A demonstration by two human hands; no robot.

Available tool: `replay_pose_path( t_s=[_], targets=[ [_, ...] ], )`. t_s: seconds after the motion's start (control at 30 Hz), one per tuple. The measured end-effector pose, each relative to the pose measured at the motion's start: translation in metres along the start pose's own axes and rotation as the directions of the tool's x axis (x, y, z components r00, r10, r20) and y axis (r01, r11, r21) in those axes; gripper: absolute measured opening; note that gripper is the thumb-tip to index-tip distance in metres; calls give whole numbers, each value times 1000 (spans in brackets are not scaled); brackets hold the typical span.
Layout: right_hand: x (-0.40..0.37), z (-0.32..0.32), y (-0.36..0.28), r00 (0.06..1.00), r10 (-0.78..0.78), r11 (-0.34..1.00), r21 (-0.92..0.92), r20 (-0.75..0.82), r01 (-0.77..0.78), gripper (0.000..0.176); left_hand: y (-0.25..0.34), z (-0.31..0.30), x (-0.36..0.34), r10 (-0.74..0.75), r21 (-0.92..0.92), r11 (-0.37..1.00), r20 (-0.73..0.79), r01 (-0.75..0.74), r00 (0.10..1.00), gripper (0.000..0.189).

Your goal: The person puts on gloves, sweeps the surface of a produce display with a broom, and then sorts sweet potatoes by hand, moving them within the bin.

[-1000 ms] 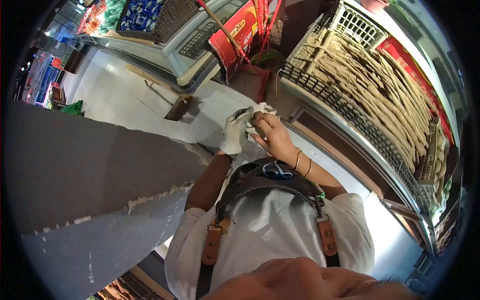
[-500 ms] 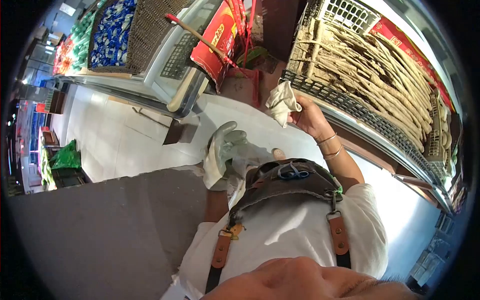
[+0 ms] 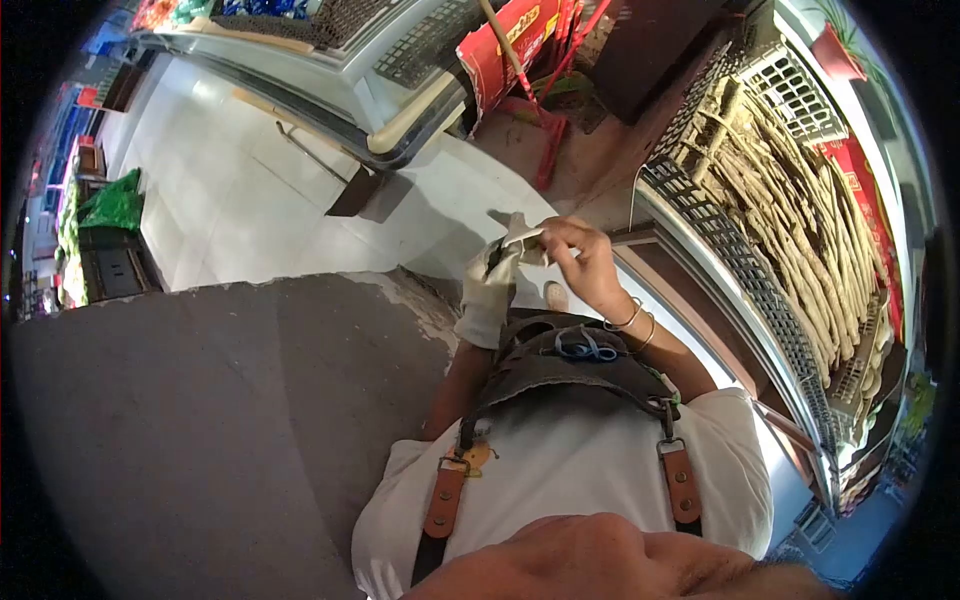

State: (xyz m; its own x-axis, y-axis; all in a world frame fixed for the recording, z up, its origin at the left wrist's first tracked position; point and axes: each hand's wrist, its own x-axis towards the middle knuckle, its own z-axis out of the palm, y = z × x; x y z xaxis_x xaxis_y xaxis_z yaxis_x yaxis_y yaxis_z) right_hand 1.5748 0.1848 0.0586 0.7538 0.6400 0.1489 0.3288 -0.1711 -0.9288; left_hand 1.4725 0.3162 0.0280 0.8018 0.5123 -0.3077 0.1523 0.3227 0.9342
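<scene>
My left hand [image 3: 488,283] wears a pale work glove with a grey-green palm and is raised in front of my waist. Its fingers are bent around the edge of a loose glove [image 3: 526,236], though the two pale gloves partly blend together. My right hand [image 3: 584,262] is bare, with bangles at the wrist, and its thumb and fingers pinch that loose glove from the other side. Just below the hands is a dark apron [image 3: 570,375] with brown leather straps, worn over a white shirt. Blue scissor handles [image 3: 586,347] stick out at its top.
On the right, a black crate [image 3: 725,240] holds long tan roots [image 3: 790,240]. A glass-sided display case [image 3: 370,90] stands ahead, beside a red box [image 3: 510,45] and a red-handled stick. A grey surface [image 3: 220,410] fills the lower left, and a green bag [image 3: 112,203] lies beyond it.
My right hand has brought the loose glove down and left to my gloved left hand, which has moved up and right and closed from an open pose. The view has turned to the right.
</scene>
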Motion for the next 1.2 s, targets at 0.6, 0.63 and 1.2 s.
replay_pose_path(
  t_s=[0.6,0.63,1.2],
  targets=[
    [-32,-9,-10,713,-623,700,-176,323,692,24,-16,13,-13,-187,-162,956,305,245,934,19],
    [-34,-10,-5,711,-609,696,-193,353,692,23,-23,13,-14,-10,-53,998,271,25,962,20],
    [-53,0,86,934,254,938,172,252,-301,23,-25,23,-22,116,679,539,526,-498,843,22]
  ],
)
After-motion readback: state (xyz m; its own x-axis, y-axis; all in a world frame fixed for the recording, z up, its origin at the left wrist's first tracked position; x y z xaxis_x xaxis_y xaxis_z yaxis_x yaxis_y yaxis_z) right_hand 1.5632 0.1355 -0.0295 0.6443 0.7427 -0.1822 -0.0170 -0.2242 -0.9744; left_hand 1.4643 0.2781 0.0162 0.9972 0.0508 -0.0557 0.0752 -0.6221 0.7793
